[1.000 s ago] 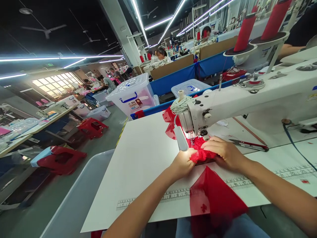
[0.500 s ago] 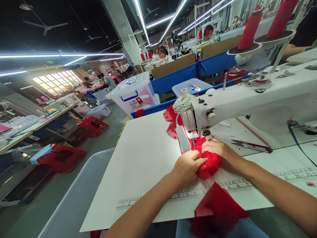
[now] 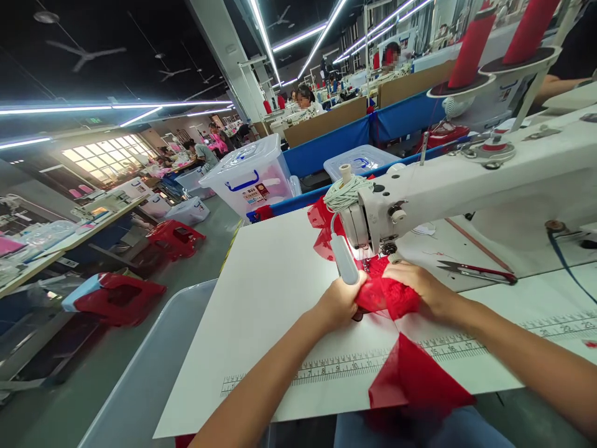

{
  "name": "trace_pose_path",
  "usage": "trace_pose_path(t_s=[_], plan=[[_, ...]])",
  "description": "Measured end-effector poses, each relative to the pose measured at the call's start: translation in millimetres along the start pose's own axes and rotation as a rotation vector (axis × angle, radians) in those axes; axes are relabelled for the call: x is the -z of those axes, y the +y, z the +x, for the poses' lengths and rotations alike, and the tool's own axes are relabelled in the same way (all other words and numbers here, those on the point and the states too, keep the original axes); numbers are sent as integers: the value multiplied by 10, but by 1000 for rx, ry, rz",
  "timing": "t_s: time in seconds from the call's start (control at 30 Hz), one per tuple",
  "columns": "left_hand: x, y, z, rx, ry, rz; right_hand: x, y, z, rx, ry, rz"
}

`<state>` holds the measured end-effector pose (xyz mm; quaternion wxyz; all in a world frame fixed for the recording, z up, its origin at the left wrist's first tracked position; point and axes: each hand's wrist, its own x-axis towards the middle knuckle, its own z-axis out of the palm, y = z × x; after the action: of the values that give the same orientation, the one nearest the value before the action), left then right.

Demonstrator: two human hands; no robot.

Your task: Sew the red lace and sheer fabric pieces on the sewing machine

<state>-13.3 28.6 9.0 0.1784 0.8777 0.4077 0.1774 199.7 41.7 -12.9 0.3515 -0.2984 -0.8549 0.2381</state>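
Big lidded clear box point(image 3: 252, 180) beyond the table point(image 3: 261, 298), blue handle facing us, and through its cloudy wall there's a pinkish, pale load, too blurred to name. To its right, past the blue cloth barrier point(image 3: 326, 146), sits another clear box point(image 3: 359, 163) with its lid on, contents too hard to make out. Down at the table's left edge a grey translucent bin point(image 3: 153, 354) is tucked partly underneath, its inside mostly hidden. More pale boxes point(image 3: 187, 212) stand on the floor at far left, near the red stools point(image 3: 175, 239).

Now to the hands! Both forearms reach in from the near edge, angling toward each other at the sewing machine point(image 3: 438, 193). The red fabric point(image 3: 401, 300) is right there at the needle, bunched and lacy between the hands, a sheer tail dropping over the front edge onto the lap. Left hand point(image 3: 340, 302) comes in low, thumb and fingers pinching the fabric's left side, some fingertips tucked behind the slim white lamp point(image 3: 345, 261). Right hand point(image 3: 422, 286) arches over the other side, fingers close together and bent down, gripping the gathered part; its thumb is hidden. Behind that wrist, thread snips point(image 3: 478, 272) lie on the machine bed.
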Motion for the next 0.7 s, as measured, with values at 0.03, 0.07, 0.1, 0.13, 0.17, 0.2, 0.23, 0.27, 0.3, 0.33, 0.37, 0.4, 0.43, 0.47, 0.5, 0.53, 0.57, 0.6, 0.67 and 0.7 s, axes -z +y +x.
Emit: trace_pose_path(t_s=[0.03,0.07,0.1,0.13,0.17,0.2,0.23,0.27,0.3,0.33,0.37,0.4,0.43,0.47,0.5,0.53,0.57,0.6,0.67,0.7], plan=[[8,-30,32,43,4,-57,6,9,-3,-37,33,19],[13,-56,66,78,9,-110,9,20,-8,-78,69,35],[18,-78,101,109,11,-170,9,33,-14,-121,104,50],[28,-96,134,136,9,-224,7,44,-20,-161,135,64],[43,-109,165,156,0,-276,3,55,-25,-195,159,75],[65,-119,193,172,-14,-325,-2,64,-29,-223,181,84],[92,-126,216,184,-32,-372,-5,73,-32,-243,203,91],[122,-131,236,193,-52,-416,-6,81,-34,-256,226,94],[152,-133,251,201,-72,-457,-6,89,-36,-262,252,93],[179,-132,263,208,-91,-494,-4,96,-37,-264,280,89],[201,-128,271,215,-107,-528,-2,104,-40,-261,309,83],[214,-119,275,221,-120,-558,-1,111,-43,-254,336,77],[217,-105,274,228,-132,-584,-1,117,-48,-246,358,73],[210,-86,267,235,-142,-608,-2,121,-53,-237,376,71],[192,-65,255,243,-151,-626,-6,122,-59,-228,388,70],[166,-41,237,253,-159,-640,-11,122,-64,-219,396,69],[133,-19,216,270,-168,-656,-16,119,-67,-211,401,68],[98,1,193,293,-171,-671,-22,115,-68,-205,403,66],[36,22,153,345,-153,-696,-28,107,-65,-194,403,60],[18,22,142,366,-135,-702,-28,104,-60,-190,403,56]])
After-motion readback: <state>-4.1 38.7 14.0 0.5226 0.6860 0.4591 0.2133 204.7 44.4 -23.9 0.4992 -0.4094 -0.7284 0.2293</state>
